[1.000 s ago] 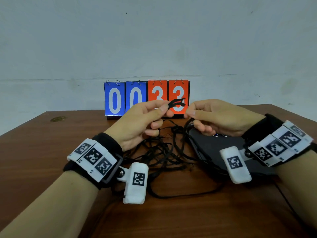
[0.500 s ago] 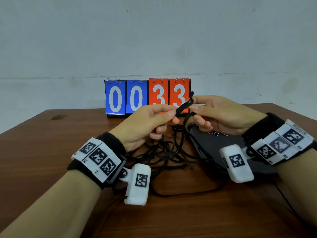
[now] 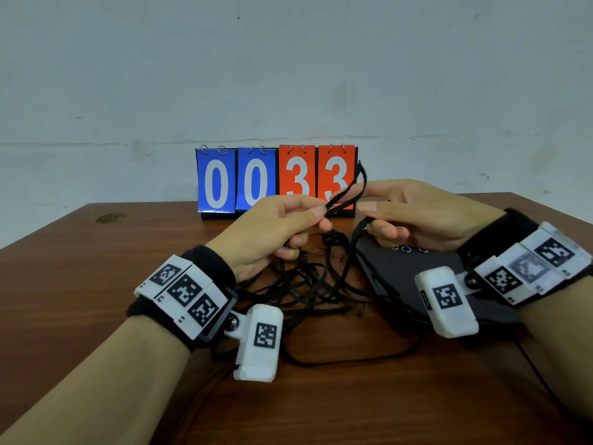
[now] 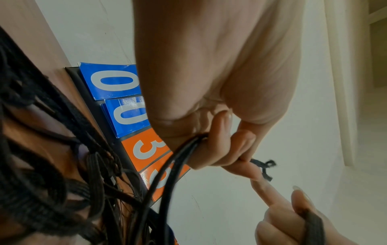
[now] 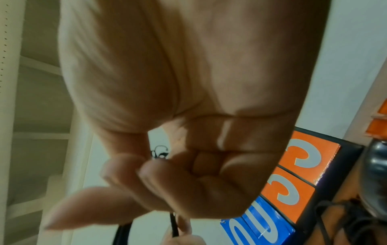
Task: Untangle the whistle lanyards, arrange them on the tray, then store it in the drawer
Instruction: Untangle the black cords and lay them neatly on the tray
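Observation:
Several black whistle lanyards [image 3: 313, 285] lie tangled on the wooden table between my wrists. My left hand [image 3: 322, 216] pinches a lanyard loop [image 3: 353, 187] between thumb and forefinger, and its lower fingers curl round more cords [image 4: 184, 149]. The loop stands up in front of the score cards. My right hand [image 3: 369, 214] grips a strand running down to the tangle, which shows as a strap [image 4: 314, 223] in the left wrist view. A black tray [image 3: 398, 277] lies under my right hand. Small rings [image 3: 407, 248] show on it, but no whistle is plainly visible.
A flip scoreboard [image 3: 276, 181] reading 0033 stands at the back of the table against the white wall. One lanyard loop [image 3: 346, 361] trails toward the table's front. The table [image 3: 80, 284] stretches bare to the left.
The pinched loop has been drawn out longer and higher, in front of the score cards. My right hand has shifted slightly right, away from my left, and both hands have risen a little.

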Tool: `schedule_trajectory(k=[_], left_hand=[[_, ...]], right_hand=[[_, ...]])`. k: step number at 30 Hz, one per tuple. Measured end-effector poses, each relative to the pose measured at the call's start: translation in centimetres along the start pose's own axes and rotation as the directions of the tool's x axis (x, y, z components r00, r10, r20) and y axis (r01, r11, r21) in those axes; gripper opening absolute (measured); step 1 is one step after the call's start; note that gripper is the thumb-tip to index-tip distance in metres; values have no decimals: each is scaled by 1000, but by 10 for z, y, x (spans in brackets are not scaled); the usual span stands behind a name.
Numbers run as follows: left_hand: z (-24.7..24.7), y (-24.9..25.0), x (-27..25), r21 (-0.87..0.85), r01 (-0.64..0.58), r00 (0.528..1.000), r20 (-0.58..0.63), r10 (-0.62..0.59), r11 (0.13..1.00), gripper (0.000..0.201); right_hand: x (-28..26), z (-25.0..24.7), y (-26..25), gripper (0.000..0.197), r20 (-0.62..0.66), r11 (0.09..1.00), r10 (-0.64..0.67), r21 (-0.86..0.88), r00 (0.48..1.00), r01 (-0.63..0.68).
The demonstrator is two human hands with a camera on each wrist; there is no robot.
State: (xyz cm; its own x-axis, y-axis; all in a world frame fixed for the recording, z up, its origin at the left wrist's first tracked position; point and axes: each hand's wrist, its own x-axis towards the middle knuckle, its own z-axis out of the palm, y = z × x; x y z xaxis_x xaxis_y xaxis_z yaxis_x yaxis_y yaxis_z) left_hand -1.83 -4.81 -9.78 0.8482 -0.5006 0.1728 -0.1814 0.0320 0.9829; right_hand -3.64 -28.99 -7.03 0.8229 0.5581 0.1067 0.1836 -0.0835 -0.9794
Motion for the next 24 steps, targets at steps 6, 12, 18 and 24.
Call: schedule_trajectory(k=[6, 12, 18, 24], left_hand=[[-1, -1, 1, 18, 23, 1000, -12, -23, 1000, 18], [-1, 0, 0, 45, 34, 999, -8, -34, 998, 16], [-4, 2, -1, 64, 44, 999, -32, -42, 997, 14], [-7, 3, 1, -44, 42, 994, -96, -46, 998, 24]], right_hand=[[3, 3, 1, 36, -64, 1000, -22, -4, 998, 22], [7, 2, 0, 17, -196, 995, -61, 68, 979, 76], [6, -13, -3, 16, -353, 967, -88, 195, 932, 165], [0, -27, -5, 13, -376, 964, -58, 220, 925, 150]])
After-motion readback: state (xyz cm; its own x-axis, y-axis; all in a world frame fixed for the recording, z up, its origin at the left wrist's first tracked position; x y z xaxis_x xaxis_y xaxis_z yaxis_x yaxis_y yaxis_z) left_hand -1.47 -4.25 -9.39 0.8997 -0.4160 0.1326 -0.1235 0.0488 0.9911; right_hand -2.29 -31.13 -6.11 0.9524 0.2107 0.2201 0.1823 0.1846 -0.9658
